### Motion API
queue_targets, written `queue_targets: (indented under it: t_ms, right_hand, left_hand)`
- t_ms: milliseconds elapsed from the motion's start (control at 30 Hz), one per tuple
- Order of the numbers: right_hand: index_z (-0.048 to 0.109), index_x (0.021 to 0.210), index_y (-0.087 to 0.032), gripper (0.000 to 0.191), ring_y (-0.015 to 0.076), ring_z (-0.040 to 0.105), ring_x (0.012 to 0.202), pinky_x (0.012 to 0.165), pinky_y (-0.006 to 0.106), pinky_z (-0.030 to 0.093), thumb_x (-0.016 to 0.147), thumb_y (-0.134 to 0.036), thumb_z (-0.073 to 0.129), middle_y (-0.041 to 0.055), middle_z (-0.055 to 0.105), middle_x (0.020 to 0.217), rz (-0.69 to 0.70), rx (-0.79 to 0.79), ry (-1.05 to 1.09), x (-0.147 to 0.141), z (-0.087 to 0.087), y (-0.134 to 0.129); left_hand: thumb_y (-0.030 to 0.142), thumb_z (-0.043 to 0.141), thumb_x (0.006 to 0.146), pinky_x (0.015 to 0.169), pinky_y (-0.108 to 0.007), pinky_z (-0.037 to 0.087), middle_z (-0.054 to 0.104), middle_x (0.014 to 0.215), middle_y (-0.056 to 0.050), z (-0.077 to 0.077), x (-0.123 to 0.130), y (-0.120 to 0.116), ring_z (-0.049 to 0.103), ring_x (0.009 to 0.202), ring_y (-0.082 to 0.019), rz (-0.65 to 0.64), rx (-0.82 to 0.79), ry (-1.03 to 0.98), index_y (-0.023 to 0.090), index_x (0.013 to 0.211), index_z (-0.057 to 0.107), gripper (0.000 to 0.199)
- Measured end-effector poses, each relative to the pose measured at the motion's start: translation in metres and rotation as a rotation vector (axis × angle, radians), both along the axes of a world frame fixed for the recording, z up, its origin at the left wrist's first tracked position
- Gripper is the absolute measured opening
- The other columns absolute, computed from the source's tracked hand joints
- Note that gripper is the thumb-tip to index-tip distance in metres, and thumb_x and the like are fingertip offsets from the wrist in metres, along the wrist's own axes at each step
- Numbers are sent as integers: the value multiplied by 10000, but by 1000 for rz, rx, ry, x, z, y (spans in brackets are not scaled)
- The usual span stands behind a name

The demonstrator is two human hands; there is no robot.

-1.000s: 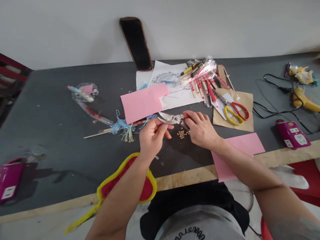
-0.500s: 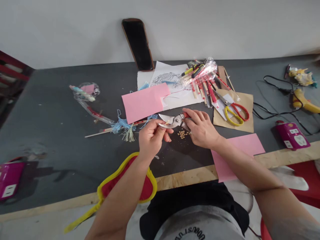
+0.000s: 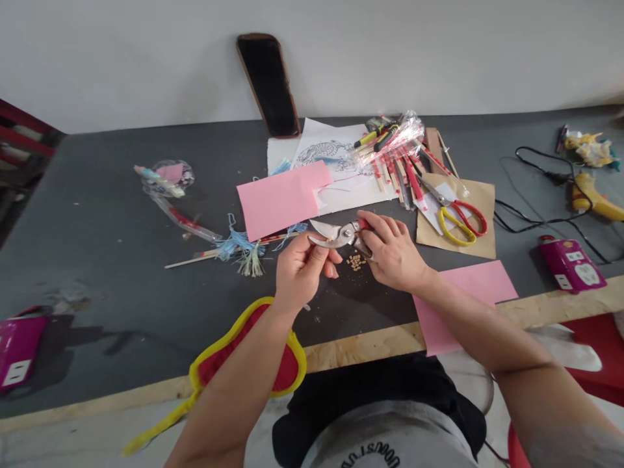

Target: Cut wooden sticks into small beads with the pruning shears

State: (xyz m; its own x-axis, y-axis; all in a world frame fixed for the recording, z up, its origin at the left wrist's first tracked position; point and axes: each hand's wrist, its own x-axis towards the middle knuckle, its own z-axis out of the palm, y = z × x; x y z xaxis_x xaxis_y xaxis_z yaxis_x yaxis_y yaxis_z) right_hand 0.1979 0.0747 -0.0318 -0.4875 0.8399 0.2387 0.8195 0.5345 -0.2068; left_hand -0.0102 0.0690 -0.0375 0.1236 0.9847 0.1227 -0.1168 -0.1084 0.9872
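Note:
My right hand is wrapped round the red handles of a pair of pruning shears. The blades are parted and point left toward my left hand. Thumb and fingers of that hand pinch a thin pale stick, mostly hidden, whose tip shows between the blades. Below the shears, several small cut wooden bits lie on the dark table. Sticks with blue and pale tassels lie left of my left hand.
Pink paper lies behind my hands, a second pink sheet under my right forearm. Scissors rest on brown paper near red-patterned sticks. A phone leans on the wall. A red-and-yellow padded shape overhangs the front edge.
My left hand has shifted slightly to the right, closer in to the shears' blades. The right hand keeps its hold on the shears, and the blades stay apart.

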Motion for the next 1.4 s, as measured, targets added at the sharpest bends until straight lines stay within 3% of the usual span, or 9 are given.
queue_targets:
  t_ms: [233, 367, 467, 767, 933, 1067, 1267, 1400]
  right_hand:
    - [575, 1183, -173, 319, 334, 518, 1230, 962, 483, 420, 872, -158, 501, 191, 487, 1529, -28, -33, 57, -1, -3, 0]
    - [386, 1470, -94, 576, 338, 547, 1206, 956, 479, 445, 913, -212, 472, 224, 576, 1410, -44, -42, 126, -2, -4, -1]
    - [308, 1546, -79, 690, 338, 563, 1172, 952, 478, 450, 893, -216, 486, 216, 610, 1343, -51, -70, 80, -1, -3, -1]
    - [428, 1483, -131, 635, 312, 573, 1138, 924, 446, 449, 851, -148, 487, 180, 636, 1276, -66, -136, 21, 2, -1, 5]
    - [436, 1475, -140, 626, 312, 574, 1125, 910, 434, 442, 853, -167, 497, 179, 639, 1270, -102, -150, 6, 2, 1, 6]
    - [400, 1495, -138, 651, 326, 561, 1135, 880, 443, 438, 850, -151, 490, 184, 623, 1328, -113, -113, 14, 2, 1, 5]
    - [597, 1139, -181, 291, 290, 577, 1107, 874, 420, 423, 885, -128, 466, 147, 633, 1348, -68, -62, 71, 2, -4, 6]
    - [607, 1131, -186, 268, 302, 551, 1145, 879, 429, 420, 898, -149, 478, 139, 569, 1458, -55, -45, 6, 2, -2, 5]
  left_hand:
    - [464, 668, 929, 454, -248, 528, 692, 689, -7, -1, -2, 1, 569, 449, -92, -29, -64, -32, 202, 809, 626, 291]
    - [489, 686, 908, 431, -255, 538, 699, 689, -4, 0, -1, 0, 554, 426, -92, -47, -98, -89, 206, 813, 616, 306]
    - [474, 682, 915, 430, -251, 538, 705, 694, -5, 2, 0, -2, 553, 422, -89, -57, -108, -92, 202, 816, 621, 296]
    - [490, 668, 919, 407, -232, 499, 696, 672, 1, 2, 3, 0, 545, 406, -87, -43, -144, -96, 193, 843, 631, 309]
    - [426, 671, 930, 539, -243, 560, 778, 824, -44, 7, 2, 2, 635, 505, -99, 22, -35, 112, 186, 937, 676, 241]
    - [363, 680, 921, 546, -231, 548, 792, 783, -27, 9, 0, 1, 648, 498, -101, 152, 80, 311, 186, 895, 675, 179]
    - [304, 630, 951, 546, -222, 531, 790, 755, -11, 10, -1, -3, 652, 493, -95, 209, 164, 404, 190, 857, 665, 153]
    - [314, 631, 951, 534, -229, 532, 790, 759, -11, 10, -1, -4, 647, 484, -98, 202, 167, 389, 193, 863, 664, 153]
